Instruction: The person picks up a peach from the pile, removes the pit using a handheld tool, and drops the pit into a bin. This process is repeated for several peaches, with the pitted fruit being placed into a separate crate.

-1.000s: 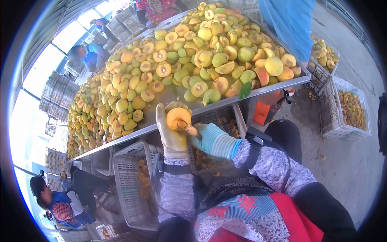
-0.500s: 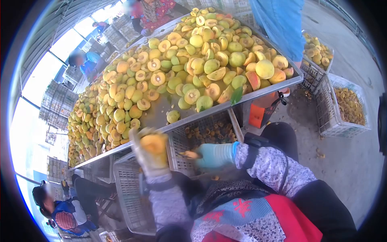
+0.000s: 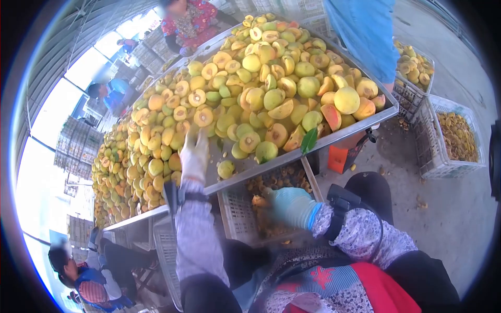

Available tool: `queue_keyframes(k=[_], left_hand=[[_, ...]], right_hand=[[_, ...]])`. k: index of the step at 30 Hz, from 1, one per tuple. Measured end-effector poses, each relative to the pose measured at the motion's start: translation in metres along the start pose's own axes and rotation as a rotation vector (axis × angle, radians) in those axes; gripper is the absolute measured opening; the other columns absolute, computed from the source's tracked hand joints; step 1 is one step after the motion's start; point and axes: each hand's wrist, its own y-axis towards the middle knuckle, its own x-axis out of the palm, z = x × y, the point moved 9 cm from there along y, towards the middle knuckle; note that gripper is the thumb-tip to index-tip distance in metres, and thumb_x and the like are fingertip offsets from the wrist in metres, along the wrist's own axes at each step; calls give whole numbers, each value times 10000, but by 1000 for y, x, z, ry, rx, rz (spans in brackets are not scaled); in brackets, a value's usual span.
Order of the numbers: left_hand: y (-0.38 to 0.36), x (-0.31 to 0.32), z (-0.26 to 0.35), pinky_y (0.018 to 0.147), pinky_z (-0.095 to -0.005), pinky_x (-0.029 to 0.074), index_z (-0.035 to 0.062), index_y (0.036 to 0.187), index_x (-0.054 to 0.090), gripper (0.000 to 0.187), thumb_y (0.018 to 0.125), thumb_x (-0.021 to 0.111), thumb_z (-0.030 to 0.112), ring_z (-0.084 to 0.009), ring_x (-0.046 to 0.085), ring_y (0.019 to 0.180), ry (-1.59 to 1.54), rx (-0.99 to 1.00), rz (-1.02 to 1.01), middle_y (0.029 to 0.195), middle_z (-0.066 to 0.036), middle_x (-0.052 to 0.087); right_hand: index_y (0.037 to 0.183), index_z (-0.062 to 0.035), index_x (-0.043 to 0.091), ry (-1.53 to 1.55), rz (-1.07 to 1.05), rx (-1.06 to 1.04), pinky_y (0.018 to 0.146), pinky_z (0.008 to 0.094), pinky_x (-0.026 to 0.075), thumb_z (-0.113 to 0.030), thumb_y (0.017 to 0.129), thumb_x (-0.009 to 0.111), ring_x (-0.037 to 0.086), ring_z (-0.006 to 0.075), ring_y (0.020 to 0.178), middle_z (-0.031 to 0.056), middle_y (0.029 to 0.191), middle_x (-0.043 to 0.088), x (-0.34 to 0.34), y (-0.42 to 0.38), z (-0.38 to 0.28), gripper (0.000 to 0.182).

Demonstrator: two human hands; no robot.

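My left hand (image 3: 194, 156), in a pale glove, reaches over the metal table's near edge to the heap of halved yellow peaches (image 3: 250, 99). Its fingers are apart at the foot of the heap, and no fruit shows in the palm. Lower and to the right, my right hand (image 3: 292, 206) in a teal-cuffed glove is closed above a plastic crate (image 3: 233, 216). Something small and orange-brown is by its blurred fingertips; I cannot make out what. Brown-orange scraps (image 3: 284, 177) lie in that crate. A single peach (image 3: 226, 169) sits near the table edge.
The metal table rim (image 3: 313, 147) runs diagonally before me. A crate of scraps (image 3: 454, 138) and a crate of peaches (image 3: 415, 70) stand at right, near an orange box (image 3: 339, 156). One person (image 3: 86, 276) sits at lower left; others are across the table.
My left hand has gone from above the crates up to the heap; the peach half it held is no longer in it. My right hand has shifted slightly right.
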Motion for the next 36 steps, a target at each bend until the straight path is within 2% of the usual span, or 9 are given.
queue_keyframes(k=[2, 4, 8, 12, 14, 18, 20, 26, 36], left_hand=[[50, 36, 28, 839, -390, 522, 93, 1394, 511, 588, 919, 605, 427, -306, 670, 1004, 494, 400, 98, 1127, -195, 685], [62, 79, 23, 972, -456, 466, 98, 1399, 499, 655, 871, 601, 473, -406, 578, 1179, 774, 276, -160, 1233, -245, 627], [53, 94, 36, 938, -445, 488, 70, 1300, 580, 611, 835, 632, 465, -387, 618, 1114, 915, 314, -279, 1183, -226, 658], [36, 27, 2, 826, -379, 532, 55, 1265, 599, 534, 868, 666, 405, -290, 673, 941, 309, 148, -94, 1035, -167, 695], [12, -2, -21, 759, -358, 548, 61, 1279, 562, 483, 925, 621, 384, -258, 659, 914, -439, -85, -1, 1106, -137, 656], [-61, 8, -12, 727, -368, 584, 33, 1269, 516, 473, 973, 529, 403, -283, 658, 962, -1025, -209, -316, 1172, -142, 625], [-64, 4, -38, 774, -401, 582, 9, 1236, 539, 586, 986, 429, 528, -299, 667, 923, -840, -26, -92, 1070, -170, 651], [-121, 17, 9, 776, -355, 545, -38, 1158, 583, 602, 1029, 359, 507, -259, 644, 841, -871, -93, -80, 972, -165, 657], [-136, 11, 17, 966, -408, 515, -55, 1298, 471, 568, 1063, 320, 439, -309, 629, 1051, -687, 222, -54, 1256, -185, 592]], right_hand=[[1200, -57, 553, 27, 3, 0, 755, 516, 536, -397, 940, 501, 687, 405, 845, 208, 883, 703, -1, 1, 2, 431], [1151, -54, 566, 5, 46, -7, 720, 516, 541, -372, 944, 481, 688, 409, 792, 201, 818, 700, 1, 4, 6, 389], [1078, -57, 564, 33, 67, -41, 678, 517, 540, -347, 923, 492, 682, 407, 745, 194, 764, 690, -2, 6, 2, 337], [1091, -54, 549, 94, 153, -103, 691, 514, 534, -317, 911, 549, 674, 415, 771, 201, 821, 691, -12, 9, -5, 319], [1095, -51, 545, 123, 206, -136, 695, 512, 531, -301, 910, 573, 667, 422, 785, 209, 841, 687, -17, 10, -13, 313], [1094, -33, 536, 381, 402, -161, 674, 512, 507, -230, 900, 625, 640, 447, 806, 239, 844, 652, -36, 13, -30, 291], [1034, -65, 520, 383, 591, -275, 638, 544, 496, -335, 925, 582, 641, 450, 726, 229, 772, 655, -42, 11, -41, 298], [1050, -38, 524, 417, 483, -202, 670, 542, 506, -359, 941, 562, 640, 457, 760, 239, 790, 654, -22, 28, -45, 342], [1188, -29, 519, 589, 303, -194, 734, 521, 528, -397, 936, 572, 656, 460, 839, 269, 881, 674, -13, 26, -51, 449]])
